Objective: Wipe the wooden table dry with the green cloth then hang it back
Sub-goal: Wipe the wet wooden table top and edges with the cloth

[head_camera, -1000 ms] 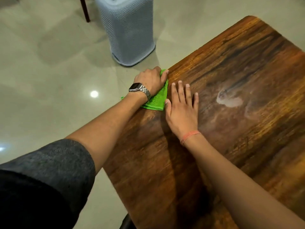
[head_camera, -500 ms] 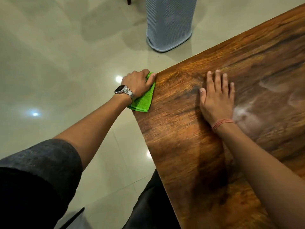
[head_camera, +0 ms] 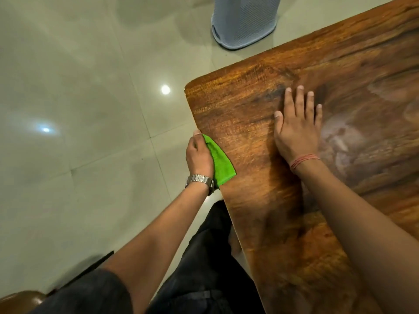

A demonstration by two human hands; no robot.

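The green cloth (head_camera: 221, 163) is folded over the left edge of the wooden table (head_camera: 249, 109), a short way below its near-left corner. My left hand (head_camera: 199, 157), wearing a metal watch, grips the cloth against that edge, partly covering it. Flat on the tabletop to the right rests my right hand (head_camera: 297, 130), fingers spread, a red thread at its wrist. A pale wet smear (head_camera: 340, 137) shows on the wood just right of that hand.
A grey perforated bin (head_camera: 244, 21) stands on the glossy tiled floor (head_camera: 90, 109) beyond the table's far-left edge. My dark-trousered legs (head_camera: 208, 257) are beside the table edge below the cloth. A brown seat corner (head_camera: 20, 300) shows at bottom left.
My left hand has slid the cloth along the table's left edge toward me, away from the corner. The right hand stays flat on the wood. The camera view has shifted.
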